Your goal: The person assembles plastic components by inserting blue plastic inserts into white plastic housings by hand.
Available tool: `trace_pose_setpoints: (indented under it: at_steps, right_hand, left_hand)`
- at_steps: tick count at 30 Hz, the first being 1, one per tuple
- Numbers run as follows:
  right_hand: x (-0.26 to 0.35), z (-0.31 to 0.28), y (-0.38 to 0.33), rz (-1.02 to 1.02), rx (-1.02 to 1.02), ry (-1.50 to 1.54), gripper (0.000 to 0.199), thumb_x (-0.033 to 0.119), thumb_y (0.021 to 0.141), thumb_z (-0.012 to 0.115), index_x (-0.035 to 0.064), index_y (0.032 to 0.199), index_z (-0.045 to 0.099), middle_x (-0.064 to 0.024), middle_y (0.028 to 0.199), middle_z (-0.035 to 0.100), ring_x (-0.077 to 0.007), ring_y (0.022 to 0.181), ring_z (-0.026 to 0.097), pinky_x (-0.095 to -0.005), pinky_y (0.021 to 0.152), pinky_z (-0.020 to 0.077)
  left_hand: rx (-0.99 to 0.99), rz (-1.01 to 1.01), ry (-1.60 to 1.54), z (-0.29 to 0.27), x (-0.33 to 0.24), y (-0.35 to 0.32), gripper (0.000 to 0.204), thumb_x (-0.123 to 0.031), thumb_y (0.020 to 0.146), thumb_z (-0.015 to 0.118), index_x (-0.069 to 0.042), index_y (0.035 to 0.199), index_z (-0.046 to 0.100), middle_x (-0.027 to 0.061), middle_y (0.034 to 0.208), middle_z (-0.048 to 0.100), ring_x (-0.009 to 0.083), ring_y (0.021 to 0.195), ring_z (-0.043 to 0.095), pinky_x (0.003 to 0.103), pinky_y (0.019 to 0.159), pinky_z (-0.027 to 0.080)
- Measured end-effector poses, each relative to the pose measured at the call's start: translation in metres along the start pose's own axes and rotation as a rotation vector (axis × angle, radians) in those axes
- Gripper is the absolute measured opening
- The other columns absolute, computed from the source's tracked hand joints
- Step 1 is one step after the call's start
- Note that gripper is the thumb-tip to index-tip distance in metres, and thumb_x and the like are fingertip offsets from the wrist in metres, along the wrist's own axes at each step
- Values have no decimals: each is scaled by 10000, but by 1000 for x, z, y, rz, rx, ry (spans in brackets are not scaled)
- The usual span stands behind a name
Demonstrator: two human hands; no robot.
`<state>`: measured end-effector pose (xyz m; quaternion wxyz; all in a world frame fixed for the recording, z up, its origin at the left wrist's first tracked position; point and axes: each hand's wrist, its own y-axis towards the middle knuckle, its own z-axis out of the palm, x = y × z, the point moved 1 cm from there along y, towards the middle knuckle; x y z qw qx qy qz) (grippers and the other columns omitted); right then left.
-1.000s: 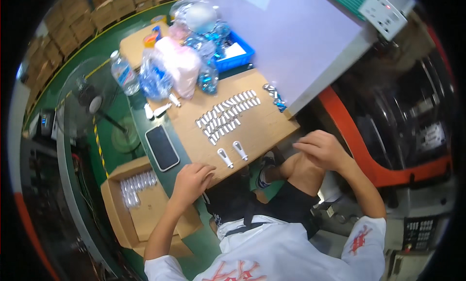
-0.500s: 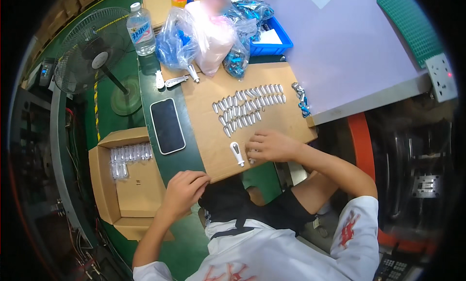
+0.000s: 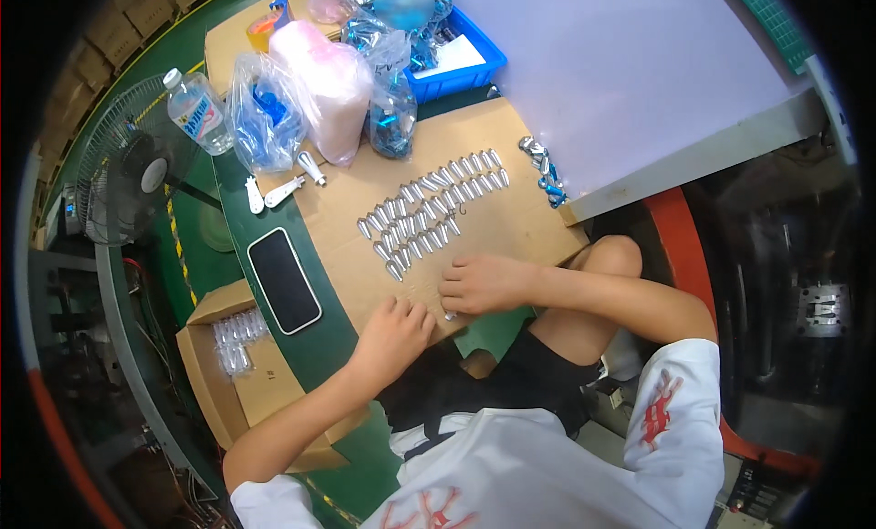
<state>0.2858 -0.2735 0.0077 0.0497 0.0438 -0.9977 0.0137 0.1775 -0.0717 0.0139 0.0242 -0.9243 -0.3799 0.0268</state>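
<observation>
My left hand (image 3: 397, 333) is at the near edge of the cardboard sheet (image 3: 342, 255), its fingers curled downward; whatever they hold is hidden. Close by on the right, my right hand (image 3: 488, 284) bends its fingers over the same edge. A small whitish tip (image 3: 450, 316) peeks out below its fingertips, and the rest of that piece is covered. Beyond both hands, several silver teardrop-shaped metal pieces (image 3: 424, 214) lie in slanting rows on the cardboard. Three white handle-like pieces (image 3: 285, 192) rest at the sheet's far left corner.
A phone (image 3: 285, 281) lies left of the cardboard. Lower left stands an open carton (image 3: 212, 383) with wrapped pieces. A water bottle (image 3: 199, 114), plastic bags (image 3: 265, 118) and a blue bin (image 3: 474, 73) line the back. Loose metal parts (image 3: 544, 171) sit beside the pale raised surface (image 3: 630, 91).
My left hand has moved right and forward, close to my right hand. The white handle that lay bare beside my right hand is now out of sight. The whole view has shifted.
</observation>
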Motion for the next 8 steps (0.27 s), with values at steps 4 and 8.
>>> trace_pose_setpoints:
  at_steps: [4, 8]
  right_hand:
    - [3, 13, -6, 19, 3, 42, 155, 251, 834, 598, 111, 896, 577, -34, 938, 588, -217, 949, 579, -366, 817, 464]
    - [3, 8, -44, 84, -81, -19, 140, 249, 879, 560, 110, 896, 552, -41, 911, 576, -227, 929, 578, -380, 780, 488]
  left_hand:
    - [43, -58, 93, 8, -10, -2, 153, -161, 761, 630, -87, 893, 610, 69, 861, 553, 224, 892, 564, 350, 749, 443]
    - [226, -255, -79, 35, -4, 0, 335, -204, 771, 667, -63, 1074, 645, 137, 1151, 633, 270, 1091, 612, 373, 933, 463]
